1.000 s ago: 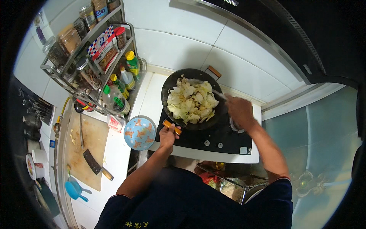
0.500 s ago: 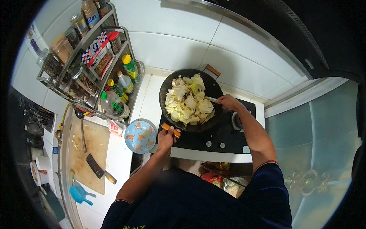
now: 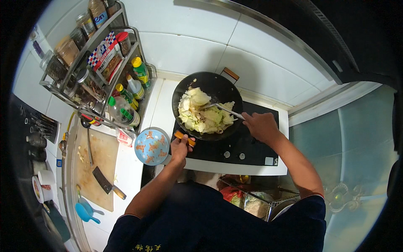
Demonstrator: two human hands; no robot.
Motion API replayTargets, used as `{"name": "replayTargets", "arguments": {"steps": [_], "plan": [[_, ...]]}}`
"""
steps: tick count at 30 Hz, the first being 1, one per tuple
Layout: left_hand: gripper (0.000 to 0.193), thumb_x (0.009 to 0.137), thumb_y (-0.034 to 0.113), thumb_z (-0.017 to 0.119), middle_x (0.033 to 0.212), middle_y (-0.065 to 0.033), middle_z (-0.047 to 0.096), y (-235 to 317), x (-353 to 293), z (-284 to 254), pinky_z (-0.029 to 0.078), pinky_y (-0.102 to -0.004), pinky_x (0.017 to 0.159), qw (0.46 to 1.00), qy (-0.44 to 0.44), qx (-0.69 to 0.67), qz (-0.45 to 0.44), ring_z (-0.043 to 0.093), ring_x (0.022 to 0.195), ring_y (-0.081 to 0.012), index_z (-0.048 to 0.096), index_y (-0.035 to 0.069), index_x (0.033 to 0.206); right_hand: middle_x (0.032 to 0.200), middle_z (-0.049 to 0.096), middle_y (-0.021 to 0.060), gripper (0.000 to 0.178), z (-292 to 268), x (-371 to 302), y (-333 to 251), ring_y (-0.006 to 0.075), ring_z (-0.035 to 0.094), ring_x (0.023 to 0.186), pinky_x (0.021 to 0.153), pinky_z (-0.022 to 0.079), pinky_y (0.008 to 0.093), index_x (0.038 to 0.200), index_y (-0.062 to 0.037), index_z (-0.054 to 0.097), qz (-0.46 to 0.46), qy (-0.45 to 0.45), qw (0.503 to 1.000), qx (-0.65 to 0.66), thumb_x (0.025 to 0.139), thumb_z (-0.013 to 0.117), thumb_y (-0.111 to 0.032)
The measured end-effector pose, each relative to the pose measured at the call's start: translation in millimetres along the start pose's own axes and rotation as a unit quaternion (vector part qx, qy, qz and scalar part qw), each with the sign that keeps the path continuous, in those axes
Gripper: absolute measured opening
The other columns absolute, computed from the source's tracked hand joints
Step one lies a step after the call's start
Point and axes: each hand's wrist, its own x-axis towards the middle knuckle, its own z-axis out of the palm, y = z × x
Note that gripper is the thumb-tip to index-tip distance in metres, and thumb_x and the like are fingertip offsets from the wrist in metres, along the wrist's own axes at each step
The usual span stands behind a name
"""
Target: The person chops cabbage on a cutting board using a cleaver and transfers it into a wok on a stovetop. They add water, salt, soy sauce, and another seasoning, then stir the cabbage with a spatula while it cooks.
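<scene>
A dark wok rests on the black stove, holding pale green and white cabbage pieces heaped toward its near left. My left hand is closed around the wok's near handle, which is wooden. With my right hand I grip the end of a metal spatula. Its blade is partly buried in the middle of the cabbage. On the far side of the wok, a second wooden handle stands near the tiled wall.
Left of the wok sits a blue patterned plate. A cleaver and a ladle lie on the cutting board, with a blue scoop nearby. Jars and bottles fill the metal rack. A glass panel closes off the right side.
The spatula has pushed deeper into the cabbage, and my right hand has shifted right and nearer to me. The cabbage has gathered toward the near left, baring the wok's far right.
</scene>
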Motion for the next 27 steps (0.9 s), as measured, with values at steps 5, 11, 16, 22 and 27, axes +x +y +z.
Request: {"name": "replayTargets", "arguments": {"steps": [5,11,16,22,27], "plan": [[0.024,0.105,0.025,0.057,0.092,-0.0083,0.076,1,-1,2,0.047,-0.0247,0.052,1.000,0.008,-0.020,-0.005,0.051,0.052,-0.0095,0.064,0.002,0.101,0.076,0.066,0.0046,0.031,-31,-35,-7,0.0290,0.067,0.064,0.054,0.049,0.0430,0.121,-0.0161,0.068,0.028,0.008,0.999,-0.019,0.096,0.065,-0.034],[0.025,0.105,0.026,0.057,0.093,-0.0091,0.076,-1,-1,0,0.047,-0.0248,0.051,1.000,0.013,-0.012,-0.005,0.051,0.052,-0.0093,0.063,0.002,0.100,0.080,0.067,0.0114,0.025,-87,-68,-18,0.0313,0.069,0.069,0.059,0.052,0.0443,0.115,-0.0155,0.069,0.059,-0.002,0.996,0.073,0.095,0.065,-0.030],[0.025,0.106,0.025,0.057,0.093,-0.0094,0.076,-1,1,2,0.045,-0.0249,0.052,1.000,-0.003,-0.002,0.007,0.050,0.052,-0.0092,0.063,0.002,0.098,0.076,0.069,0.0106,0.028,13,-42,-34,0.0320,0.069,0.066,0.056,0.051,0.0459,0.117,-0.0147,0.069,0.057,-0.064,0.996,0.009,0.096,0.063,-0.031],[0.026,0.106,0.025,0.056,0.093,-0.0102,0.076,0,0,-2,0.044,-0.0253,0.052,1.000,-0.002,-0.014,0.005,0.049,0.052,-0.0095,0.064,0.002,0.097,0.076,0.070,0.0114,0.028,28,-34,-15,0.0311,0.070,0.069,0.058,0.052,0.0455,0.117,-0.0143,0.069,0.054,-0.004,0.995,0.078,0.097,0.062,-0.033],[0.027,0.106,0.025,0.056,0.094,-0.0106,0.076,1,0,0,0.045,-0.0253,0.052,1.000,-0.010,-0.011,0.022,0.050,0.052,-0.0098,0.063,0.001,0.096,0.079,0.071,0.0099,0.023,-15,-35,-13,0.0332,0.070,0.073,0.062,0.053,0.0483,0.109,-0.0137,0.072,0.120,0.066,0.987,0.086,0.092,0.068,-0.030]]}}
